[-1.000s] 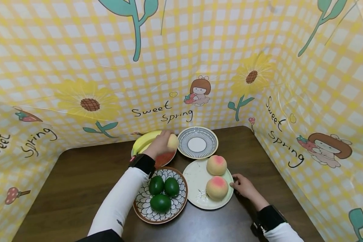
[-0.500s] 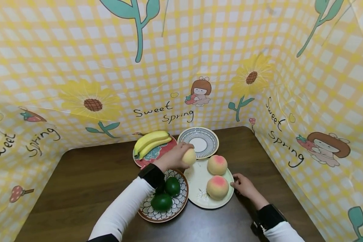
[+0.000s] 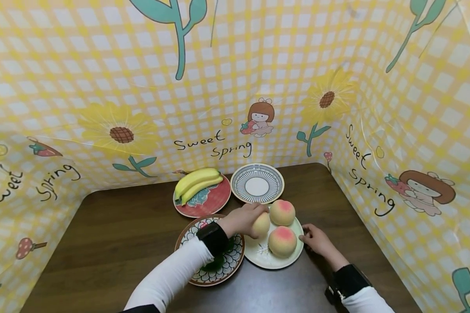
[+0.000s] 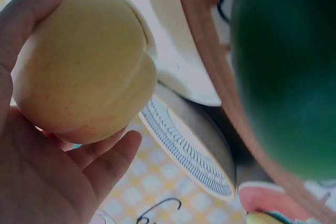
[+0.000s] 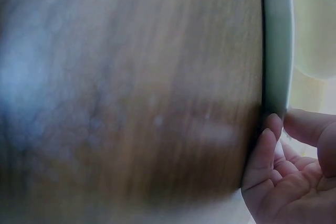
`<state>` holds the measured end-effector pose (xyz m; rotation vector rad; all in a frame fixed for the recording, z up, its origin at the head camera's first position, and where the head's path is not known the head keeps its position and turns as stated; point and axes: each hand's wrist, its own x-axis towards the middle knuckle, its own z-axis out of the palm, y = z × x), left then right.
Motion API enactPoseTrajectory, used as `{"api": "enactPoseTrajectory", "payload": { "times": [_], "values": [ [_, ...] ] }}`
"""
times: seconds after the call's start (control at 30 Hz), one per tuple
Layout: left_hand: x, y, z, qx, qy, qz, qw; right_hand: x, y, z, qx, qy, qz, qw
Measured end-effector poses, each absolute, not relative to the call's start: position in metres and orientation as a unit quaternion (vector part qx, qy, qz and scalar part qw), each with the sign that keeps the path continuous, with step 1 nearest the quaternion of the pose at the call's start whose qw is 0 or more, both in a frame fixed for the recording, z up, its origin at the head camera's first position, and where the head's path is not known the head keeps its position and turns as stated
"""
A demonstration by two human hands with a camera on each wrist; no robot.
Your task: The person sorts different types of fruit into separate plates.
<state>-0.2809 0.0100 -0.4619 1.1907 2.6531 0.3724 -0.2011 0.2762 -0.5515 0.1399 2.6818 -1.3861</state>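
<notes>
Peach (image 3: pixel 261 225) gripped by the left hand (image 3: pixel 240 220) is at the left of the pale plate (image 3: pixel 257 256), perhaps touching; the right hand (image 3: pixel 316 240) pinches the plate's right. Two peaches (image 3: pixel 282 242) are placed, this one unreleased.

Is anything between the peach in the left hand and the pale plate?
Nothing visible: the held peach, in the left hand, appears over the left part of the pale plate. The nearer peach and farther peach sit to the right.
</notes>
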Motion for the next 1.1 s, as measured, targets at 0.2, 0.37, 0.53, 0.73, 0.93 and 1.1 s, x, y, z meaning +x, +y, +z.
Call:
{"api": "enactPoseTrajectory", "payload": {
  "times": [0.2,0.37,0.53,0.73,0.93,1.1],
  "values": [
    [-0.276,0.014,-0.467,0.382,0.905,0.132,0.13,-0.201,0.276,-0.549,0.045,0.886,-0.459,0.057],
    [-0.277,0.017,-0.472,0.368,0.911,0.126,0.136,-0.201,0.277,-0.548,0.046,0.887,-0.457,0.059],
    [-0.276,0.019,-0.479,0.37,0.912,0.115,0.134,-0.2,0.276,-0.548,0.044,0.887,-0.455,0.062],
    [-0.275,0.019,-0.483,0.362,0.917,0.106,0.13,-0.201,0.276,-0.549,0.045,0.889,-0.452,0.061],
    [-0.275,0.018,-0.488,0.368,0.915,0.11,0.126,-0.201,0.276,-0.55,0.044,0.889,-0.452,0.063],
    [-0.273,0.017,-0.49,0.378,0.912,0.114,0.112,-0.201,0.277,-0.552,0.043,0.889,-0.45,0.067]
  ]
}}
